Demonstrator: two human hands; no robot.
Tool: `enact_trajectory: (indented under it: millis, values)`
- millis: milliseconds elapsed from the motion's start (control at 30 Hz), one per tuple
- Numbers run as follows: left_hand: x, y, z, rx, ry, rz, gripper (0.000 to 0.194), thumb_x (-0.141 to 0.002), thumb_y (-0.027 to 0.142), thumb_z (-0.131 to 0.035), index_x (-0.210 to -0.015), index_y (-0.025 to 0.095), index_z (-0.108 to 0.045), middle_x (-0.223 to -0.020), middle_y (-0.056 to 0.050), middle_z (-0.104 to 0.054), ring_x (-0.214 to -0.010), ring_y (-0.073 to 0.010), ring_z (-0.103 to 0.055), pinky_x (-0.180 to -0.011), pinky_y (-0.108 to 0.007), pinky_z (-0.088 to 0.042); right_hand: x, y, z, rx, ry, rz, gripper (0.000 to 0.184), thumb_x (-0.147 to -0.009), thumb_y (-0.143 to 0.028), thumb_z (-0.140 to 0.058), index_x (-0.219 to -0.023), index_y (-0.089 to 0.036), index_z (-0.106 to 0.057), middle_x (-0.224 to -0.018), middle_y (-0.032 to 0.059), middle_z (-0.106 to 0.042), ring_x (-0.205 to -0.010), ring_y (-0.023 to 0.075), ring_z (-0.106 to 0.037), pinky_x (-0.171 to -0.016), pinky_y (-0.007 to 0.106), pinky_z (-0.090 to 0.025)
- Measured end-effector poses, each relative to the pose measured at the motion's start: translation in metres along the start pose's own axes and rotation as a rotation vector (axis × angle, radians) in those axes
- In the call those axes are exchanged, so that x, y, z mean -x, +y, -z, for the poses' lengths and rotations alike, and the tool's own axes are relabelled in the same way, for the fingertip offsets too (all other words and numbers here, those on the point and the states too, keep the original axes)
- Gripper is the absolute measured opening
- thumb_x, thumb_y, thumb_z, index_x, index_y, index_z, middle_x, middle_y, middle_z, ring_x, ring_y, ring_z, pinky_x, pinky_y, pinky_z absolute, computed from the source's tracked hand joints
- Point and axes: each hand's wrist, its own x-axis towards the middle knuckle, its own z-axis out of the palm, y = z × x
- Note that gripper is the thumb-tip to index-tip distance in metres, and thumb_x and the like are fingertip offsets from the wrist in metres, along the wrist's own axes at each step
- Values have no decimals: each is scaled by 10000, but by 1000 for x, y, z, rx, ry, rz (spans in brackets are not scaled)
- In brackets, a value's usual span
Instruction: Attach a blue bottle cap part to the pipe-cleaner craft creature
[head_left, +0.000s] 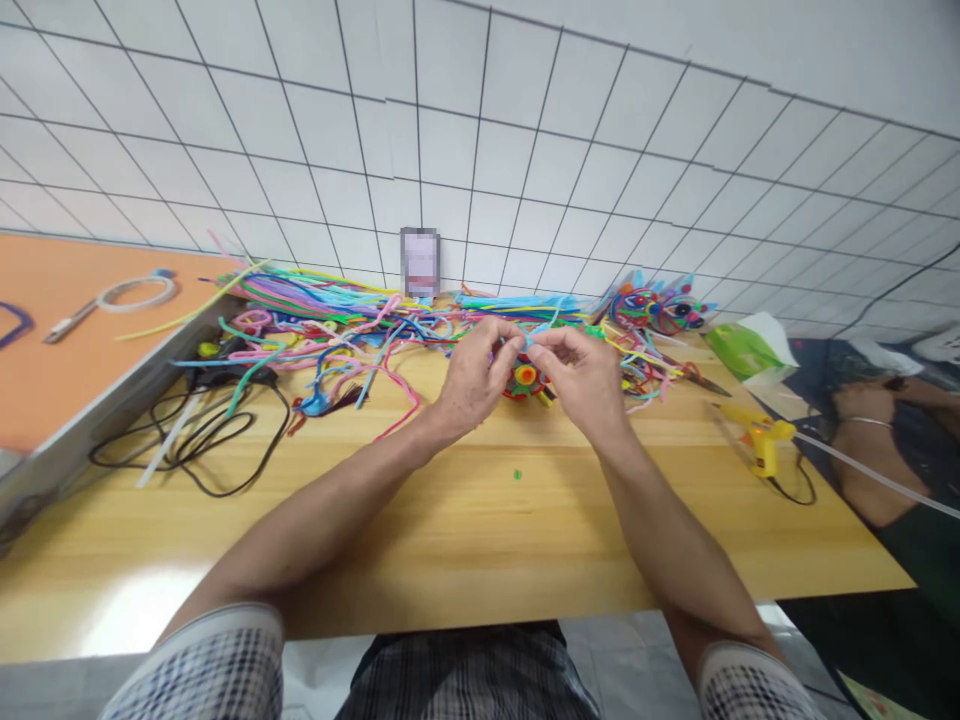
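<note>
Light-blue material, a small piece, was pinched between the fingertips of both hands, the left hand on one side and the right hand on the other. The hands were close together, their fingertips nearly meeting over the bench, and the piece was clamped in them. Just below the fingertips, partly covered by them, was a round red ornament with an orange and yellow centre; whether the hands touched it could not be told.

Behind the hands, long fuzzy stems in purple, green, blue and yellow lay along the foot of the tiled wall. Curled pink and blue pieces lay in front of them to the left, near a looped black cord and a white stick. A phone-like object stood upright near the wall, its face blurred out. Right of the hands were colourful decorated figures, then a green and white packet. A yellow glue gun lay toward the right end of the bench, near another person's arm. One small green scrap lay on the bare wood nearer the wearer. At far left, a roll of tape rested on an orange surface.
</note>
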Motion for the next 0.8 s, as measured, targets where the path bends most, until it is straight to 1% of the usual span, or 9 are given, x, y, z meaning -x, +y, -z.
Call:
enact_trajectory:
  millis: [133,200,267,333,400,467,533,633,800]
  values:
    - [8,3,-8,136,60,149,142,-1030,305,-595,-929,207,-609,-783,14,-627,-684,-130,-556,-662,-264,-446,1,2,-9,-186,-10,-126,242,-844,-457,-779,-878,-220,-749,-790,8,-746,-678,152,-643,-655,292,-515]
    - [10,3,-11,187,84,216,184,-1032,360,-603,-928,208,-606,-786,13,-626,-697,-130,-566,-675,-261,-458,1,1,-11,-219,-23,-154,276,-831,-485,-786,-870,-217,-733,-777,5,-738,-661,148,-637,-639,287,-510]
    - [11,3,-12,231,89,252,211,-1028,393,-612,-930,207,-610,-813,7,-640,-732,-132,-587,-707,-262,-477,1,1,-10,-190,-27,-144,258,-847,-467,-764,-859,-213,-721,-762,1,-729,-645,144,-624,-634,284,-502]
    - [10,2,-11,273,42,248,210,-1021,395,-621,-935,204,-620,-849,-1,-660,-759,-133,-606,-722,-261,-487,0,1,-7,-84,-10,-93,187,-877,-396,-717,-850,-212,-715,-760,3,-724,-656,145,-618,-642,284,-493]
    - [6,0,-7,272,-46,214,193,-1011,382,-638,-941,202,-636,-852,0,-671,-743,-131,-606,-701,-259,-481,0,2,-2,63,18,-12,118,-891,-314,-671,-843,-215,-714,-778,11,-726,-699,157,-625,-666,290,-484]
    - [1,-1,-2,206,-115,151,170,-1003,353,-651,-924,202,-653,-836,2,-678,-725,-133,-600,-697,-265,-472,-1,2,2,181,34,77,101,-893,-269,-651,-833,-219,-715,-806,21,-731,-747,169,-636,-706,303,-481]
    - [-3,-1,3,103,-136,75,156,-1004,307,-641,-888,205,-662,-818,2,-679,-739,-141,-605,-730,-278,-473,-1,3,4,227,18,128,111,-898,-270,-653,-820,-221,-715,-817,22,-731,-770,175,-639,-733,311,-479]
    - [-6,-1,7,5,-122,8,175,-1012,260,-604,-852,210,-654,-808,1,-674,-776,-153,-613,-776,-288,-480,-3,4,6,166,-45,84,134,-907,-303,-657,-816,-224,-715,-789,6,-717,-749,167,-626,-708,299,-473]
    - [-2,3,4,47,-91,72,207,-1032,299,-573,-854,210,-628,-809,1,-670,-757,-149,-604,-749,-282,-487,-5,4,4,-50,-81,-62,168,-862,-360,-701,-787,-211,-726,-694,-22,-677,-623,128,-558,-602,264,-445]
